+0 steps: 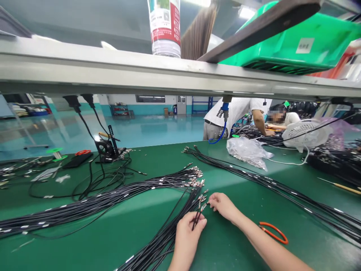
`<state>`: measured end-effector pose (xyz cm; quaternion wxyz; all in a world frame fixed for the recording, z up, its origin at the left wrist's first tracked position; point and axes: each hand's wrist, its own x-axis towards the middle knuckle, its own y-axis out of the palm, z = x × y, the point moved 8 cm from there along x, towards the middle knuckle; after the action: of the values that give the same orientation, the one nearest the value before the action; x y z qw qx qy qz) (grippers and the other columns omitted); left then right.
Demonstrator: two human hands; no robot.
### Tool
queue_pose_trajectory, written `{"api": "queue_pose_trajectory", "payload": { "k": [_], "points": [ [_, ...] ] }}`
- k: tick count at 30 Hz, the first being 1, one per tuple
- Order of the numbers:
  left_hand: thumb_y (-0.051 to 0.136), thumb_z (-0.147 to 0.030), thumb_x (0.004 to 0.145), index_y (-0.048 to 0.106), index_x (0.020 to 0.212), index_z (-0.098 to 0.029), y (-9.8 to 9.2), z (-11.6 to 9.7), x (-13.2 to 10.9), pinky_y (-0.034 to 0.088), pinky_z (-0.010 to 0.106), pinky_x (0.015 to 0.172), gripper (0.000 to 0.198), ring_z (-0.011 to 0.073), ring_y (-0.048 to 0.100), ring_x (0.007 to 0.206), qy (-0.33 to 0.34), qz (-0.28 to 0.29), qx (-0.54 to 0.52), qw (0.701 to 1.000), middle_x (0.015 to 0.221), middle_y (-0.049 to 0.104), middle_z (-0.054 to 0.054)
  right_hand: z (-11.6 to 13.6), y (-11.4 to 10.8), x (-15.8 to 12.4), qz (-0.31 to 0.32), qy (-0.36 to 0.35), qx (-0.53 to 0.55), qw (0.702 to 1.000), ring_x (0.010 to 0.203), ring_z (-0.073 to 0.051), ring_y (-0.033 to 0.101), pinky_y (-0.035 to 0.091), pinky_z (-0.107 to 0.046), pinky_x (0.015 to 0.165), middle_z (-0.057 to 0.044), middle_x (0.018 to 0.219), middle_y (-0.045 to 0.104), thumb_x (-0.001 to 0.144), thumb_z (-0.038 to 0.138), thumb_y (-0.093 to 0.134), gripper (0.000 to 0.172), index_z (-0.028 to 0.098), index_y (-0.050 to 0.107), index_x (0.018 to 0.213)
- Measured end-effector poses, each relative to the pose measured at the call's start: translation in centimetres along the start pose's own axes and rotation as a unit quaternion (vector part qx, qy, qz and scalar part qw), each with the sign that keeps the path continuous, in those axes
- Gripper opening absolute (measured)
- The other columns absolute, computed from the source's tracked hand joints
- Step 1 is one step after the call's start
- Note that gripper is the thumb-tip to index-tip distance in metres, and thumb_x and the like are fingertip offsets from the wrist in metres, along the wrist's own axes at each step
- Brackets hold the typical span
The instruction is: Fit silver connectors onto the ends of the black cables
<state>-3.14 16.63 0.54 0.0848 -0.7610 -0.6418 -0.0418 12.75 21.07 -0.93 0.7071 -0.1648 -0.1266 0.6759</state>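
My left hand point(189, 235) is closed around a few black cables point(197, 219), whose metal-tipped ends point up past the fingers. Just right of those tips, my right hand point(221, 204) has its thumb and fingers pinched together; whatever lies between them is too small to make out. Under and beside the left hand runs a loose bundle of black cables point(166, 229) with bare-looking metal ends. Another thick cable bundle point(113, 197) stretches to the left, its ends meeting near the middle of the table. Orange-handled pliers point(273, 232) lie right of my right forearm.
A third cable bundle point(262, 180) crosses the green table point(234, 244) on the right. Behind it are a clear plastic bag point(248, 150) and a white fan point(306, 133). A shelf beam point(126, 69) spans overhead, carrying a green bin point(284, 41). Two people work beyond.
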Motion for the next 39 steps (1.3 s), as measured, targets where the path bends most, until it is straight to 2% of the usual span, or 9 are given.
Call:
{"api": "queue_pose_trajectory", "payload": {
  "k": [3,6,8,12,20,26,30,36,39],
  "points": [
    [0.064,-0.026,0.067,0.066,0.08,-0.014,-0.9,-0.3,0.2,0.046,0.03,0.08,0.018,0.0212,0.059,0.087,0.043,-0.041,-0.014,0.998,0.089,0.063,0.008,1.4,-0.6,-1.4,0.016,-0.015,0.015,1.0,0.047,-0.011,0.05,0.036,-0.022,0.048,0.003,0.052,0.053,0.073,0.025,0.05,0.013,0.015,0.053,0.065],
    [0.063,-0.021,0.068,0.068,0.086,-0.018,-0.5,-1.4,-0.2,0.044,0.033,0.086,0.02,0.022,0.056,0.095,0.085,-0.025,0.037,0.995,0.101,0.062,0.008,3.2,-1.7,-5.0,0.029,-0.042,0.036,0.998,0.052,-0.012,0.051,0.038,-0.023,0.052,0.002,0.056,0.054,0.076,0.03,0.05,0.017,0.015,0.054,0.069],
    [0.064,-0.019,0.068,0.069,0.087,-0.022,0.3,-2.4,-0.7,0.044,0.034,0.085,0.02,0.0213,0.056,0.092,0.106,0.003,0.092,0.99,0.098,0.065,0.006,4.4,-2.2,-7.4,0.04,-0.061,0.068,0.995,0.055,-0.013,0.051,0.039,-0.023,0.055,0.002,0.059,0.055,0.078,0.031,0.052,0.017,0.015,0.055,0.071],
    [0.061,-0.021,0.072,0.07,0.072,-0.022,1.1,-3.7,-1.3,0.044,0.03,0.07,0.009,0.0191,0.056,0.073,0.102,0.031,0.141,0.984,0.073,0.068,0.003,5.5,-2.0,-10.0,0.063,-0.073,0.137,0.986,0.057,-0.013,0.052,0.04,-0.024,0.057,0.0,0.061,0.056,0.079,0.031,0.055,0.017,0.015,0.056,0.072],
    [0.062,-0.026,0.066,0.068,0.059,-0.019,0.9,-3.0,-0.9,0.042,0.025,0.065,0.012,0.0185,0.055,0.066,0.024,0.042,0.1,0.994,0.062,0.065,0.002,5.0,-2.0,-10.2,0.043,-0.058,0.174,0.982,0.056,-0.014,0.052,0.04,-0.025,0.056,0.0,0.06,0.056,0.078,0.034,0.057,0.02,0.015,0.059,0.072],
    [0.06,-0.028,0.07,0.065,0.056,-0.015,1.8,-1.9,-1.0,0.038,0.022,0.061,0.019,0.0156,0.051,0.063,-0.021,0.101,0.059,0.993,0.06,0.061,0.001,4.6,-1.8,-10.6,0.031,-0.05,0.2,0.978,0.057,-0.014,0.051,0.04,-0.024,0.056,0.0,0.061,0.057,0.077,0.035,0.06,0.02,0.015,0.06,0.071],
    [0.06,-0.026,0.07,0.062,0.054,-0.014,2.1,-1.7,-1.2,0.035,0.02,0.06,0.02,0.0131,0.049,0.06,-0.043,0.117,0.009,0.992,0.058,0.058,-0.001,4.3,-1.2,-10.8,0.037,-0.039,0.246,0.968,0.058,-0.013,0.05,0.039,-0.024,0.057,-0.001,0.062,0.057,0.077,0.031,0.061,0.017,0.014,0.061,0.073],
    [0.061,-0.026,0.072,0.063,0.057,-0.014,2.2,-1.1,-1.2,0.036,0.019,0.06,0.019,0.0122,0.049,0.061,-0.055,0.131,-0.01,0.99,0.059,0.058,-0.001,3.5,-0.7,-10.7,0.051,-0.03,0.291,0.955,0.059,-0.012,0.049,0.037,-0.023,0.057,0.0,0.062,0.057,0.077,0.026,0.061,0.013,0.013,0.061,0.075],
    [0.065,-0.026,0.069,0.067,0.068,-0.014,2.0,-1.0,-1.1,0.04,0.021,0.065,0.012,0.0144,0.054,0.067,-0.059,0.123,-0.033,0.99,0.068,0.064,0.001,3.2,-0.8,-10.5,0.043,-0.033,0.29,0.956,0.059,-0.012,0.049,0.037,-0.023,0.058,0.0,0.062,0.057,0.077,0.025,0.06,0.011,0.014,0.061,0.076]
  ]
}}
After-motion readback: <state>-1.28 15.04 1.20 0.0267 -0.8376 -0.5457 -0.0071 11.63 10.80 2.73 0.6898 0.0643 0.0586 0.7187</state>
